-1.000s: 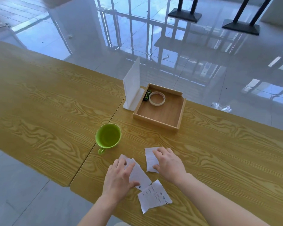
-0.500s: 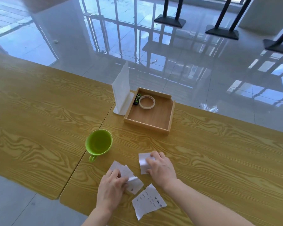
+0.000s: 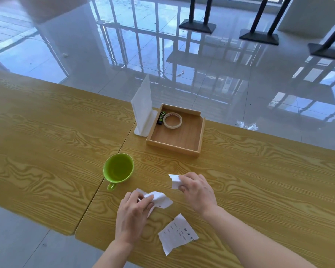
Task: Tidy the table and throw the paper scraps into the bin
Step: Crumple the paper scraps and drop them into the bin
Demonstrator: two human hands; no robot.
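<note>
Three white paper scraps lie near the front of the wooden table (image 3: 46, 144). My left hand (image 3: 132, 215) pinches one crumpled scrap (image 3: 161, 199) and lifts its edge. My right hand (image 3: 198, 191) closes on a second scrap (image 3: 174, 179), most of it hidden under the fingers. A third, printed scrap (image 3: 177, 235) lies flat between my forearms, untouched. No bin is in view.
A green cup (image 3: 118, 169) stands left of my hands. Behind it are a white upright card stand (image 3: 142, 107) and a wooden tray (image 3: 200, 140) holding a tape roll (image 3: 172, 120) and a small dark lighter (image 3: 161, 117). Glossy floor lies beyond the far edge.
Both hands went from lying flat on their scraps to curling around them. The left scrap is now crumpled and partly raised; the right scrap is gathered under the fingers.
</note>
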